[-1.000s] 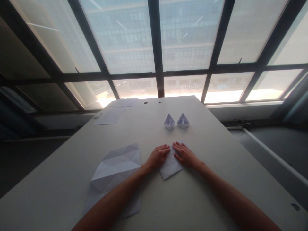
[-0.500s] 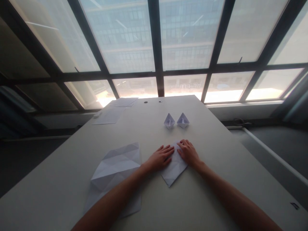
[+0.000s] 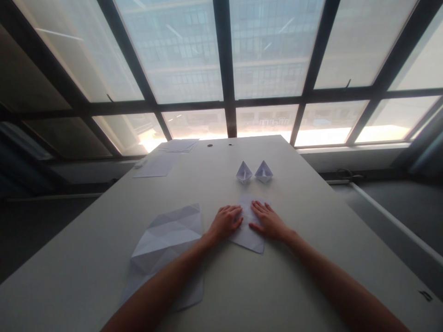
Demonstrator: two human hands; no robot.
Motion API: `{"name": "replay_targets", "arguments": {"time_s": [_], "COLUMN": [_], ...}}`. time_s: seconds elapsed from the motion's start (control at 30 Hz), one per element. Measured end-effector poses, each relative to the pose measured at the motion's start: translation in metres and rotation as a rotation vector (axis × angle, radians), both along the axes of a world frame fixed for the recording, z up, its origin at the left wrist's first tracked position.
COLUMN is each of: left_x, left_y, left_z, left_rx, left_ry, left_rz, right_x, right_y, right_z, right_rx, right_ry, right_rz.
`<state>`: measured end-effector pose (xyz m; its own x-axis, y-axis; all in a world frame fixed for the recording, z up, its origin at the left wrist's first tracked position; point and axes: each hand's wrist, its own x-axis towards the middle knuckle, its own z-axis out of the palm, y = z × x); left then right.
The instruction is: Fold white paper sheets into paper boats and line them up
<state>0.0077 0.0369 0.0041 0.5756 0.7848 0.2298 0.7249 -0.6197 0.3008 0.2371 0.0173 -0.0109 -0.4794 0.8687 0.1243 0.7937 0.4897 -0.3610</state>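
A folded white paper [image 3: 247, 235] lies flat on the table between my hands, its near edge slanting. My left hand [image 3: 225, 221] is on its left side, fingers bent and closed at the edge. My right hand [image 3: 269, 222] presses on the right part of the paper, open, with its fingers stretched out. The hands hide parts of both sides. Just beyond stand two small folded paper shapes with pointed tops, a left one [image 3: 244, 173] and a right one [image 3: 263, 172].
A large creased paper sheet [image 3: 166, 235] lies on the left, partly under my left forearm. Farther back on the white table [image 3: 304, 207] are a flat sheet [image 3: 154, 167] and several more sheets [image 3: 180, 145]. Dark-framed windows [image 3: 228, 69] rise behind the far edge.
The folded paper has turned, so its near corner no longer points straight at me. My left hand has gone from flat to bent fingers; my right hand has flattened on the paper.
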Motion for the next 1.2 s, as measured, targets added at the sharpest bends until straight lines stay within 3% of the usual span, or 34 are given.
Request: {"name": "replay_targets", "arguments": {"time_s": [0.17, 0.3, 0.47, 0.73, 0.93, 1.2], "left_x": [-0.004, -0.006, -0.004, -0.002, -0.003, -0.008], "left_y": [0.0, 0.002, 0.002, 0.004, 0.007, 0.017], "left_z": [0.003, -0.002, -0.005, -0.008, -0.005, -0.009], "left_rx": [0.004, -0.049, -0.06, -0.073, -0.069, -0.115], "left_ry": [0.053, 0.143, 0.18, 0.168, -0.002, -0.429], "left_rz": [-0.104, -0.22, -0.153, -0.083, -0.06, 0.01], "right_x": [0.019, 0.016, 0.004, 0.008, 0.006, 0.004], "right_y": [0.004, 0.002, -0.002, 0.002, 0.001, 0.005], "right_z": [0.014, 0.013, 0.005, 0.006, 0.01, 0.002], "right_rx": [-0.004, 0.023, 0.047, 0.007, 0.077, 0.127], "right_ry": [0.044, 0.036, -0.003, 0.02, 0.096, 0.291], "right_rz": [0.159, 0.132, -0.028, 0.043, 0.01, -0.075]}}
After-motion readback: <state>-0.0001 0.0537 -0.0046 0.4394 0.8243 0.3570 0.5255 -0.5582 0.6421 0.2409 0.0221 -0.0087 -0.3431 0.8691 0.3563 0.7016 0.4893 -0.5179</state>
